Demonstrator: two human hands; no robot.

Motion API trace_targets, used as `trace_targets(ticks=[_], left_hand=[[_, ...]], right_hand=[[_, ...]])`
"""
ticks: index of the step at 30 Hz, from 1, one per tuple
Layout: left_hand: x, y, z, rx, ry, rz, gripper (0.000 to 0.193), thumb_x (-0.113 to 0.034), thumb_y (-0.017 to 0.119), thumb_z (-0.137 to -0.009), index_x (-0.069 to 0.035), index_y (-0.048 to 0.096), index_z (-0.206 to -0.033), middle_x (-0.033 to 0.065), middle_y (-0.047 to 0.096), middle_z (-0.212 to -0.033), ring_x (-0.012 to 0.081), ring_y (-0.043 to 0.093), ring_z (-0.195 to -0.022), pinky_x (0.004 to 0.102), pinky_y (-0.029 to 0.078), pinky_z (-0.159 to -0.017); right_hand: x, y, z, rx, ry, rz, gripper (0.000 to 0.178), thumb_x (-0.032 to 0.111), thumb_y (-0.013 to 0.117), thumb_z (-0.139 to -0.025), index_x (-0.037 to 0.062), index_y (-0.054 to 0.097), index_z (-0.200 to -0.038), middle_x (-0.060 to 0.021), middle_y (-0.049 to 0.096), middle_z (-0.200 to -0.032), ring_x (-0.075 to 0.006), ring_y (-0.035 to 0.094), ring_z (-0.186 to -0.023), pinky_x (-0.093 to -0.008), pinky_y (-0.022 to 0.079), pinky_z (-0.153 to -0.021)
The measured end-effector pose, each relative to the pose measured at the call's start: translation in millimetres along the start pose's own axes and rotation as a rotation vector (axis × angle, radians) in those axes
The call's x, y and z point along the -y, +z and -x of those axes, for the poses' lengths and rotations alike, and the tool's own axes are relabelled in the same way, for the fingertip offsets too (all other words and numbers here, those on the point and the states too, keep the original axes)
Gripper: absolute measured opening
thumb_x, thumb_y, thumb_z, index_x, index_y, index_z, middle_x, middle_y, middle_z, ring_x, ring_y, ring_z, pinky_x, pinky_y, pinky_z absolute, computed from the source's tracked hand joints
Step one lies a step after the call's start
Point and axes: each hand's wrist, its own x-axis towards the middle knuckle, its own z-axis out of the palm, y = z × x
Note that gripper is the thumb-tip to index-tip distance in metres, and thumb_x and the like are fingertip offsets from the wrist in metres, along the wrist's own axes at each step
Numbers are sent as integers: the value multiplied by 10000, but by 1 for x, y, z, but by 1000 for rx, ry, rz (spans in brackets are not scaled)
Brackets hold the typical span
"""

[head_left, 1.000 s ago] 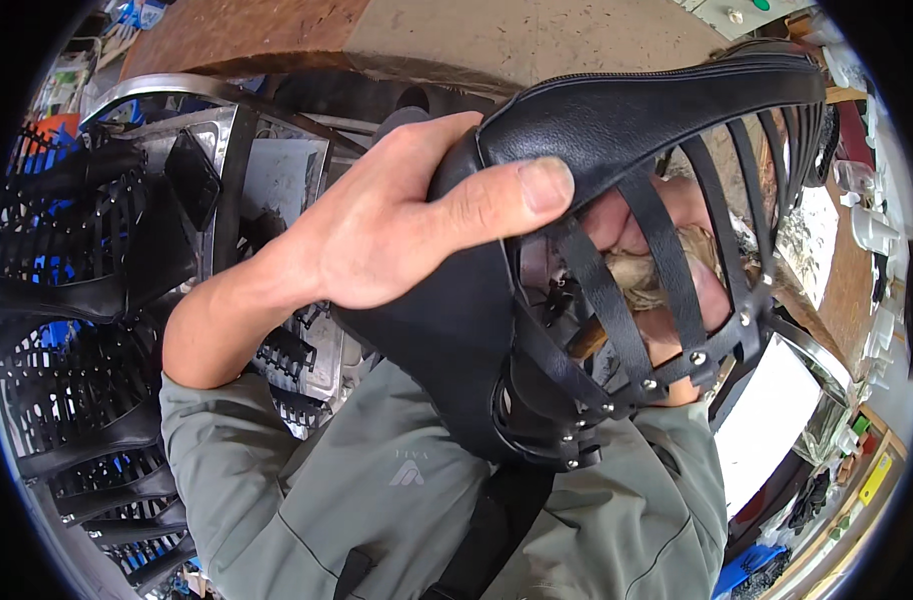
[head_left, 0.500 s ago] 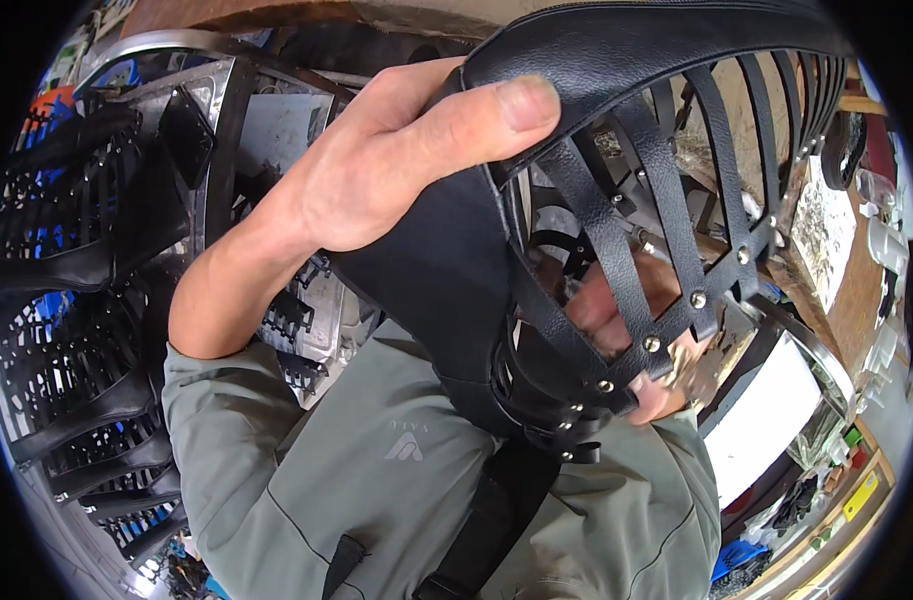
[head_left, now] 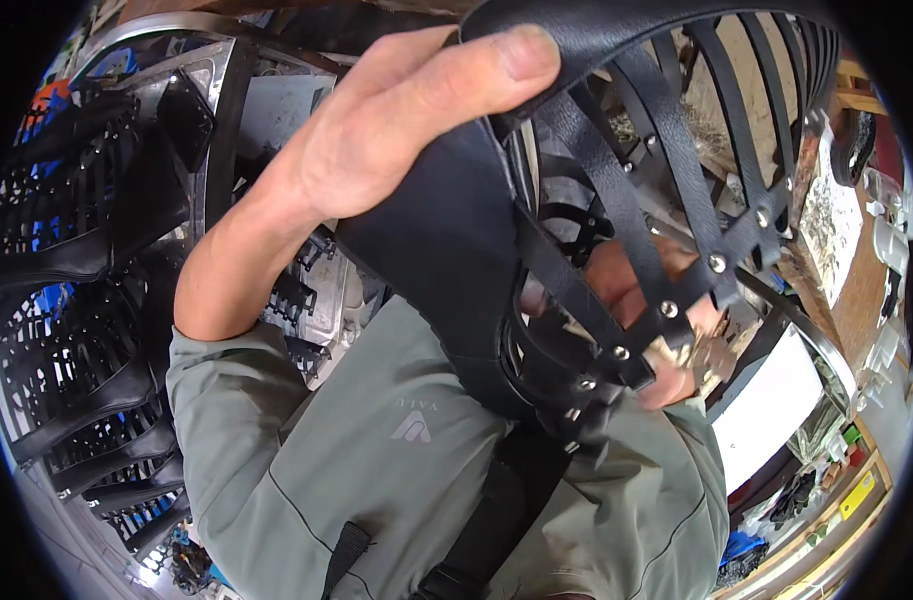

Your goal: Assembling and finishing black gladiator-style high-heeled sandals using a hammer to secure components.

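A black leather strap piece [head_left: 627,200] fills the upper middle, with a wide smooth band along its top and crossing straps fixed by silver rivets. My left hand [head_left: 377,130] is closed on its upper left edge, the thumb pressed on the smooth band and the fingers hidden behind. A plain black leather panel [head_left: 432,230] hangs below that hand. Through the gaps in the straps shows my right hand [head_left: 617,280], behind the lower riveted edge. Its fingers are curled and partly smeared by motion; a blurred shiny thing beside them cannot be made out.
Several similar black strapped pieces [head_left: 77,360] hang at the left. Beside them stands a metal-edged frame [head_left: 220,150]. To the right are a white sheet [head_left: 762,420] and a brown wooden bench [head_left: 867,285] with clutter along it. A yellow tag [head_left: 857,495] shows at the lower right.
The strap piece has shifted upward, its riveted edge also slightly to the right. My left hand rose with it, keeping its grip. My right hand has moved a little up and right behind the straps.
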Motion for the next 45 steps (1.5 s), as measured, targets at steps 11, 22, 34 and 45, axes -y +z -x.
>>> trace_targets(ticks=[11, 22, 34, 45], left_hand=[[18, -5, 2, -127, -57, -59, 445, -425, 499, -937, 1, 623, -971, -9, 621, -941, 55, 533, -855, 209, 418, -773], [96, 20, 54, -232, 44, 421, 773, -242, 665, -830, 43, 252, -1417, 184, 371, -1409, 268, 340, -1331, 345, 272, -1108], [53, 55, 64, -368, 130, 548, 475, -166, 639, -804, 34, 499, -1211, 107, 603, -1075, 195, 583, -969, 314, 453, -862], [65, 55, 71, -520, -27, 667, 457, -226, 640, -820, 44, 511, -1166, 129, 608, -1031, 198, 612, -883, 295, 490, -795]], right_hand=[[1, 10, 23, 86, -184, 411, 127, 87, 689, -653, 20, 634, -746, -151, 673, -824, -258, 680, -685, -330, 508, -529], [3, 2, 23, -302, 54, -471, 336, 229, 674, -679, -92, 593, -741, -209, 609, -697, -316, 609, -652, -397, 497, -569], [31, -3, -29, 233, 222, -24, 422, 332, 666, -759, -61, 590, -891, -205, 627, -915, -300, 631, -779, -363, 505, -690], [40, 14, 1, 336, 182, 235, 192, 58, 691, -610, 34, 644, -794, -54, 590, -601, -190, 557, -446, -266, 410, -461]])
